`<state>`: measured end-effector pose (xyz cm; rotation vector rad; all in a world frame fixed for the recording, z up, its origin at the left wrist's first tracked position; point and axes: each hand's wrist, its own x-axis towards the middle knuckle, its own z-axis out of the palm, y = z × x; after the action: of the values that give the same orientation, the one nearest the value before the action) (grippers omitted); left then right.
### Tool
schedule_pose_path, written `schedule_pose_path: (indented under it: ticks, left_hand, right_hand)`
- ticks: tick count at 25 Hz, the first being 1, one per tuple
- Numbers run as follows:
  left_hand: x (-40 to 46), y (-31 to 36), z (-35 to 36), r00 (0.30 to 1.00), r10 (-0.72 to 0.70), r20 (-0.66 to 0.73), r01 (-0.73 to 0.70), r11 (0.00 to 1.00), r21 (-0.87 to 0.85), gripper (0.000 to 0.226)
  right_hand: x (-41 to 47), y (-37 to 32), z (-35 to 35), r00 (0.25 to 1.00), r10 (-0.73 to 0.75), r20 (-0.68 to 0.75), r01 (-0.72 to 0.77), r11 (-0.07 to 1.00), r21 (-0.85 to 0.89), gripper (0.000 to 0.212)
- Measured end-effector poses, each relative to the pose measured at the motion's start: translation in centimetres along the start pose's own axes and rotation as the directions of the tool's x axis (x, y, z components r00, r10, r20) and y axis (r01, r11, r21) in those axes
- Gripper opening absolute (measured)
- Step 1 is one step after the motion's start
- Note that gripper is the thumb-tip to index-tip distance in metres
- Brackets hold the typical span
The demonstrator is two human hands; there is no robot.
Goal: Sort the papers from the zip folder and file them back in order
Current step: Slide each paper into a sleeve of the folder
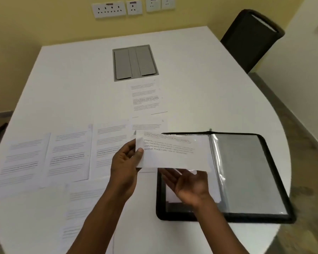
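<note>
We are working at a white table with a rounded edge, which is carrying every item listed here. A black chair is standing at its far right corner. Wall sockets are showing on the yellow wall beyond the table.

The black zip folder is lying open on the right side of the table, with its clear plastic sleeves facing up. A grey cable hatch is sitting flush in the table at the far centre.

Printed sheets are lying in a row across the left side, several of them overlapping at the edges. One more sheet is lying just below the hatch, and another sheet is lying nearest to us at lower left.

We are holding one printed paper above the left half of the open folder, printed side toward us. Our left hand is pinching the paper's left edge, thumb on the front and fingers behind. Our right hand is lying palm up with straight fingers just under the paper's lower edge; we cannot tell whether it is touching the sheet.
</note>
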<state>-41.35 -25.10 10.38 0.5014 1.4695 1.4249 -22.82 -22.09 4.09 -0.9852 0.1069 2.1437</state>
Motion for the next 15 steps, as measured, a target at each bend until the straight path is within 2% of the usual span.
schedule_pose_path:
  ticks: [2,3,5,8,9,10,11,13,15]
  left_hand:
    - [-4.7,-2.2,1.4,0.999,-0.034,0.033,0.032,0.997,0.071,0.031]
    - [-7.1,-3.4,2.0,0.998,-0.046,0.048,0.04,0.992,0.121,0.03]
    - [-11.2,-5.8,3.2,0.997,-0.06,0.05,0.049,0.978,0.202,0.027]
    - [-15.1,-10.0,4.2,0.992,-0.116,0.044,0.098,0.95,0.297,0.025]
    - [-16.0,-11.3,4.7,0.989,-0.14,0.046,0.118,0.937,0.329,0.025]
    - [-16.7,-12.7,5.0,0.985,-0.164,0.044,0.137,0.92,0.367,0.024]
    - [-16.9,-13.8,5.2,0.983,-0.181,0.04,0.149,0.901,0.408,0.024]
    - [-16.9,-15.8,5.5,0.975,-0.216,0.053,0.166,0.866,0.472,0.026]
    - [-16.6,-17.2,5.5,0.941,-0.324,0.093,0.24,0.838,0.491,0.026]
  right_hand:
    - [-4.0,-3.0,-3.3,0.994,0.084,0.068,-0.073,0.986,-0.149,0.029]
    - [-5.6,-4.4,-4.9,0.993,0.097,0.065,-0.082,0.976,-0.2,0.007]
    - [-9.0,-6.8,-8.3,0.994,0.088,-0.06,-0.099,0.971,-0.219,0.026]
    - [-13.0,-9.1,-13.1,0.994,0.062,-0.091,-0.08,0.975,-0.206,0.076]
    - [-13.5,-9.7,-15.0,0.993,0.056,-0.1,-0.074,0.98,-0.184,0.08]
    - [-13.7,-9.7,-16.8,0.995,0.008,-0.102,-0.032,0.971,-0.237,0.072]
    - [-13.8,-9.5,-18.3,0.988,-0.074,-0.135,0.02,0.932,-0.361,0.057]
    - [-13.5,-8.8,-21.1,0.958,-0.208,-0.198,0.048,0.796,-0.603,0.037]
    - [-13.4,-7.9,-23.4,0.922,-0.241,-0.304,-0.011,0.768,-0.64,0.033]
